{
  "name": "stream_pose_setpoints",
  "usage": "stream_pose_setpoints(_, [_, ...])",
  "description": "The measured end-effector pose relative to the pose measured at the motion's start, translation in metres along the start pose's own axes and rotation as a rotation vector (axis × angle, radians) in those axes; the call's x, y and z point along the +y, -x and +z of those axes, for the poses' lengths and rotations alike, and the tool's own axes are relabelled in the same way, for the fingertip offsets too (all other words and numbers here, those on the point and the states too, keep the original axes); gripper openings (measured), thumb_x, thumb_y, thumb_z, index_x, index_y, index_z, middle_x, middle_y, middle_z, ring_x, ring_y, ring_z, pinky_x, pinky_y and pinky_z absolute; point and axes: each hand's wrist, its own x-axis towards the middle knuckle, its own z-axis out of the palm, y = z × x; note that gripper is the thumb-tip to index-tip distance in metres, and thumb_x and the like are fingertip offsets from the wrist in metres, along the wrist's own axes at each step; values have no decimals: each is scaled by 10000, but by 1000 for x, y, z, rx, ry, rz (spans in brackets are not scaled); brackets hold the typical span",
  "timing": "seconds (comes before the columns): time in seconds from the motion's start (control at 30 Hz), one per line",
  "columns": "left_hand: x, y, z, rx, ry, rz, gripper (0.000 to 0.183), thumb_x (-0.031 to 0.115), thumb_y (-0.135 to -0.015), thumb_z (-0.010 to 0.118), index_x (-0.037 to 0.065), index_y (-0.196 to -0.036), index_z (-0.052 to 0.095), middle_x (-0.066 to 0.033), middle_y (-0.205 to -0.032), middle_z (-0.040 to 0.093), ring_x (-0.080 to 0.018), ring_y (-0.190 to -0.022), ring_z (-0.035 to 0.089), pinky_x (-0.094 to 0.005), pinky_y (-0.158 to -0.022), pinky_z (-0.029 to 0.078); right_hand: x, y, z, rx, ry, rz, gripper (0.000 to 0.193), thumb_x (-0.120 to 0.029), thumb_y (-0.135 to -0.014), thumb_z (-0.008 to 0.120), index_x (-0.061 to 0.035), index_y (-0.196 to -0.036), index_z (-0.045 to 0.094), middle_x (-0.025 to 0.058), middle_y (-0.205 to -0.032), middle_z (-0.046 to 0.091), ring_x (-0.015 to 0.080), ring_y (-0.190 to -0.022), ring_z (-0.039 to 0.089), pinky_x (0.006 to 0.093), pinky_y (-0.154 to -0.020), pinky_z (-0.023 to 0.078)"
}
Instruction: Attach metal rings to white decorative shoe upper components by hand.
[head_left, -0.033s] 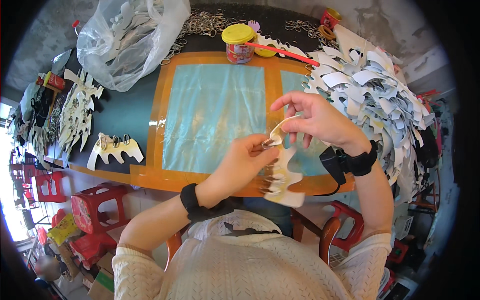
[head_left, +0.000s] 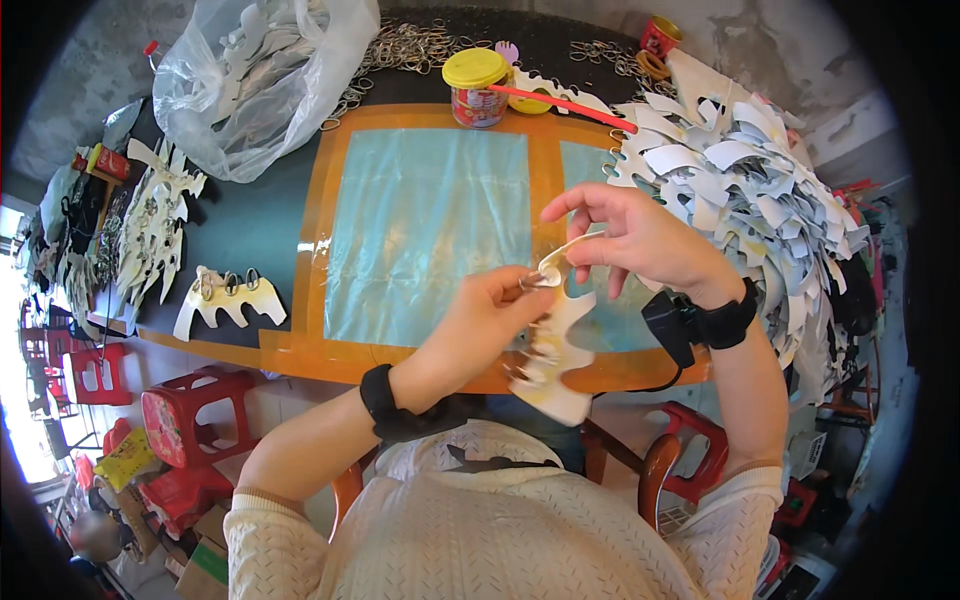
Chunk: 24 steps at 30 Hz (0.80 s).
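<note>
Between my hands hangs a white scalloped strip (head_left: 566, 340) with yellowish smears, its lower end blurred by motion. My left hand (head_left: 492, 312) pinches a metal ring (head_left: 533, 282) at the strip's upper end. Thumb and fingers of my right hand (head_left: 628, 238) are closed on a tab of the strip beside that ring, bending it over. To the left, a similar white piece (head_left: 232, 298) lies on the dark table with a few metal rings through its upper edge. What my left fingers cover cannot be made out.
A blue sheet (head_left: 430, 230) is taped to the table with orange-brown tape. Behind it stands a yellow-lidded tub (head_left: 478, 88) with a red stick (head_left: 565, 106) across it. White pieces pile (head_left: 740, 200) at right; a plastic bag (head_left: 265, 90) and metal rings (head_left: 410, 45) lie far back.
The strip's lower end has swung slightly to the left and down. The bent tab has shifted a little at my right fingertips; both hands stay nearly in place.
</note>
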Motion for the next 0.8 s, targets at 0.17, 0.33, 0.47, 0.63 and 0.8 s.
stream_pose_setpoints(0.17, [3,-4,-15,37,235,-155,187,196,-920,571,54,-1035,612,20,-865,614,-43,-748,549,-205,-650,426,-6,15,-17,-190,-71,-77,502,-102,-837,625,-70,-1305,446,76,-1123,525,132,-913,597,212,-553,494])
stream_pose_setpoints(0.33, [23,0,-13,-62,-24,-156,247,184,-910,574,34,-1106,587,0,-906,624,-47,-777,560,-215,-664,440,18,10,-12,-112,4,-182,507,-75,-862,594,-79,-1343,432,76,-1083,578,109,-902,563,232,-689,483])
stream_pose_setpoints(0.47, [23,3,-17,-129,81,-92,323,158,-894,598,-12,-1166,555,-43,-973,644,-71,-839,596,-234,-716,471,11,15,5,-72,-53,-123,481,-64,-881,574,-78,-1343,439,74,-1024,615,107,-858,576,227,-675,490])
stream_pose_setpoints(0.63, [24,4,-23,-206,265,-220,328,137,-887,616,-38,-1157,557,-58,-970,659,-85,-833,615,-223,-715,477,23,23,21,138,-245,-178,443,-40,-895,541,-71,-1329,458,73,-1017,620,111,-881,592,239,-688,520])
stream_pose_setpoints(0.8, [25,5,-22,-122,117,-210,228,122,-862,659,-30,-1028,627,-43,-904,661,-72,-778,612,-206,-687,478,34,30,28,193,-327,-187,452,-22,-892,526,-73,-1336,455,81,-1067,604,124,-932,585,261,-731,523])
